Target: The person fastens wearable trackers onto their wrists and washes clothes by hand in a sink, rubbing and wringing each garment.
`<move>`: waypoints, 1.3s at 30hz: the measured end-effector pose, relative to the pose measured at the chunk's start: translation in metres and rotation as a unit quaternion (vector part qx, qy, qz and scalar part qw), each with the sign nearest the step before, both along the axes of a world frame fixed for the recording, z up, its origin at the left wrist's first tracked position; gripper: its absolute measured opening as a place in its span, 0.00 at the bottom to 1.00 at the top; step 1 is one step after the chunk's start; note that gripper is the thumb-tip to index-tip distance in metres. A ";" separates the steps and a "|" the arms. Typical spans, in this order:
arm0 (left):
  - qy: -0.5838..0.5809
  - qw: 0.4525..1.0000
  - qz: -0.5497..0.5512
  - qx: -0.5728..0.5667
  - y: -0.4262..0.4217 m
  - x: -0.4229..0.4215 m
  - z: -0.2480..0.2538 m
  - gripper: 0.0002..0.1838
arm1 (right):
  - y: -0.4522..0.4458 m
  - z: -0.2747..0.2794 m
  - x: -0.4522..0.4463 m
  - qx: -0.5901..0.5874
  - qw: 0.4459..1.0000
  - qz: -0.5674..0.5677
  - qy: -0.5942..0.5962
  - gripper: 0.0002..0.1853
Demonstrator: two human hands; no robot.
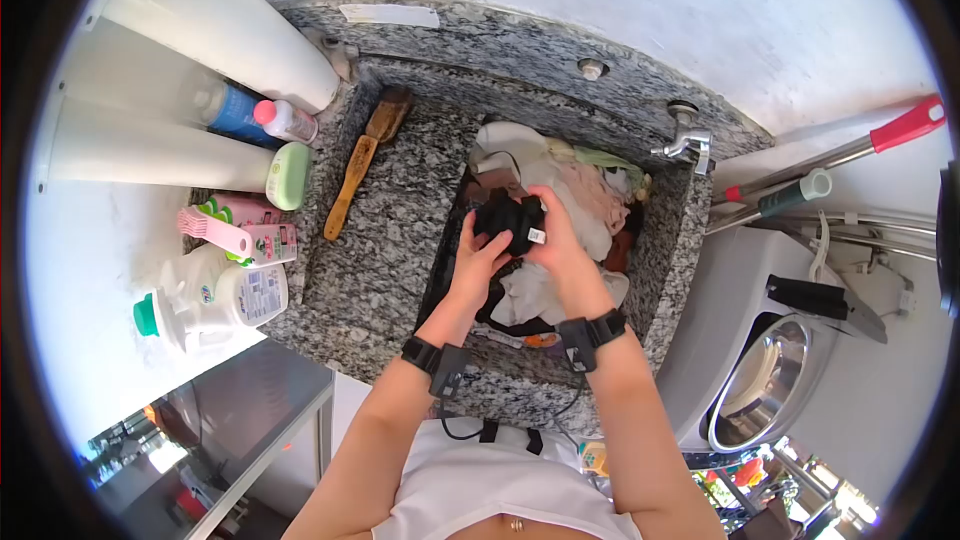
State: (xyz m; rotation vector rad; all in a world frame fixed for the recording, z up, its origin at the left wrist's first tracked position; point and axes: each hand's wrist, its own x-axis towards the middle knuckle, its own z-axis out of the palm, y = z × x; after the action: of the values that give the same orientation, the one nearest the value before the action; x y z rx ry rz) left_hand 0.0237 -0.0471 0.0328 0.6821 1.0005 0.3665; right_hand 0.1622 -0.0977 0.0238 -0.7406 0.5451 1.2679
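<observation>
Over the sink basin, my left hand [482,258] and my right hand [549,230] grip a bunched black cloth [508,218] from both sides. A small white tag [537,236] shows on the cloth beside my right fingers. Below and behind it, the basin holds a pile of clothes: white fabric [530,292] at the near side, a pinkish garment [585,195] and pale green fabric [600,160] toward the back. Both wrists wear black straps with small devices.
A wooden-handled brush [368,160] lies on the granite counter [385,260]. Bottles, a green soap bar [289,177] and a pink brush [215,230] stand at left. A metal tap [688,140] is at the back right; a washing machine [700,340] stands right.
</observation>
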 end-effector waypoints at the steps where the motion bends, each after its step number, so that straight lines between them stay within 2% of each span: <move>1: 0.001 1.000 0.003 0.001 0.004 -0.003 -0.011 0.30 | -0.006 -0.001 0.005 0.008 0.996 0.080 -0.030 0.13; 2: 0.068 0.994 -0.053 0.062 0.010 -0.010 -0.030 0.25 | -0.014 -0.020 0.016 0.048 0.988 0.120 -0.081 0.16; 3: 0.135 0.978 -0.105 0.122 0.015 -0.014 -0.043 0.21 | -0.019 -0.028 0.031 0.050 0.987 0.127 -0.081 0.16; 4: 0.220 0.945 -0.112 0.215 0.016 -0.016 -0.046 0.16 | -0.024 -0.033 0.047 0.010 0.981 0.138 -0.139 0.19; 5: 0.220 0.945 -0.108 0.217 0.018 -0.013 -0.051 0.16 | -0.021 -0.040 0.059 -0.030 0.969 0.146 -0.198 0.22; 6: 0.236 0.947 -0.063 0.210 0.017 -0.010 -0.062 0.17 | -0.014 -0.048 0.066 -0.028 0.968 0.148 -0.199 0.22; 7: 0.252 0.946 -0.018 0.202 0.015 -0.009 -0.078 0.19 | -0.005 -0.056 0.073 -0.195 0.885 0.169 -0.387 0.23; 8: 0.290 0.907 -0.018 0.307 0.007 -0.002 -0.099 0.22 | 0.006 -0.064 0.080 -0.347 0.740 0.173 -0.549 0.25; 9: 0.334 0.879 -0.098 0.326 0.008 0.016 -0.062 0.27 | 0.016 -0.077 0.081 -0.344 0.739 0.171 -0.553 0.25; 11: 0.334 0.734 -0.134 0.576 0.009 0.045 -0.081 0.34 | 0.029 -0.112 0.065 -0.275 0.509 0.234 -0.782 0.25; 12: 0.313 0.714 -0.245 0.577 0.012 0.051 -0.104 0.37 | 0.031 -0.133 0.054 -0.266 0.448 0.309 -0.796 0.25; 13: 0.371 0.675 -0.376 0.516 0.007 0.061 -0.123 0.39 | 0.031 -0.151 0.046 -0.255 0.384 0.380 -0.802 0.25; 15: 0.406 0.631 -0.421 0.509 0.008 0.064 -0.154 0.41 | 0.038 -0.166 0.051 -0.232 0.377 0.385 -0.810 0.26; 17: 0.411 0.641 -0.439 0.476 0.012 0.067 -0.180 0.42 | 0.041 -0.172 0.050 -0.248 0.328 0.378 -0.830 0.28; 18: 0.414 0.646 -0.454 0.453 0.014 0.068 -0.186 0.44 | 0.046 -0.173 0.051 -0.254 0.318 0.409 -0.817 0.30; 22: 0.400 0.669 -0.458 0.427 0.027 0.076 -0.186 0.45 | 0.058 -0.177 0.056 -0.249 0.345 0.409 -0.807 0.28; 24: 0.383 0.716 -0.461 0.358 0.029 0.076 -0.173 0.47 | 0.051 -0.177 0.056 -0.258 0.275 0.374 -0.847 0.21; 25: 0.381 0.717 -0.457 0.365 0.030 0.072 -0.168 0.47 | 0.046 -0.183 0.061 -0.259 0.271 0.368 -0.851 0.21; 27: 0.308 0.783 -0.380 0.384 0.026 0.050 -0.157 0.52 | 0.026 -0.201 0.069 -0.218 0.412 0.239 -0.852 0.10; 28: 0.295 0.823 -0.353 0.334 0.025 0.045 -0.141 0.59 | 0.021 -0.191 0.065 -0.183 0.621 0.131 -0.750 0.07; 29: 0.295 0.823 -0.353 0.333 0.023 0.039 -0.124 0.59 | 0.014 -0.179 0.062 -0.140 0.789 0.015 -0.598 0.05; 30: 0.289 0.801 -0.363 0.378 0.021 0.035 -0.107 0.62 | 0.009 -0.150 0.060 -0.142 0.788 0.012 -0.599 0.05; 31: 0.280 0.778 -0.372 0.422 0.020 0.033 -0.095 0.64 | 0.006 -0.106 0.059 -0.078 0.873 -0.021 -0.480 0.06; 32: 0.285 0.743 -0.381 0.471 0.019 0.031 -0.086 0.65 | 0.004 -0.071 0.053 -0.010 0.936 -0.054 -0.348 0.07; 33: 0.283 0.740 -0.381 0.476 0.016 0.027 -0.083 0.65 | 0.006 -0.051 0.045 -0.007 0.935 -0.059 -0.351 0.07; 35: 0.271 0.769 -0.397 0.421 0.018 0.027 -0.095 0.64 | 0.015 -0.018 0.033 -0.043 0.947 0.005 -0.317 0.09; 36: 0.248 0.800 -0.399 0.373 0.017 0.026 -0.116 0.58 | 0.017 -0.003 0.026 -0.037 0.945 0.000 -0.324 0.09; 37: 0.245 0.799 -0.397 0.379 0.019 0.024 -0.132 0.58 | 0.017 0.010 0.015 -0.006 0.973 0.009 -0.232 0.07; 38: 0.212 0.790 -0.360 0.449 0.019 0.020 -0.145 0.55 | 0.016 0.023 0.007 0.023 0.990 0.022 -0.134 0.05; 39: 0.179 0.776 -0.323 0.512 0.017 0.011 -0.150 0.52 | 0.016 0.039 -0.001 0.022 0.991 0.022 -0.133 0.05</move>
State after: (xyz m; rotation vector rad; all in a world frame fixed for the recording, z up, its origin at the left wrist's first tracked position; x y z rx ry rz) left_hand 0.0351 -0.0305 -0.1169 2.0961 0.7868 0.1362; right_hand 0.1615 -0.0820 0.0632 -0.8720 0.2847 1.1942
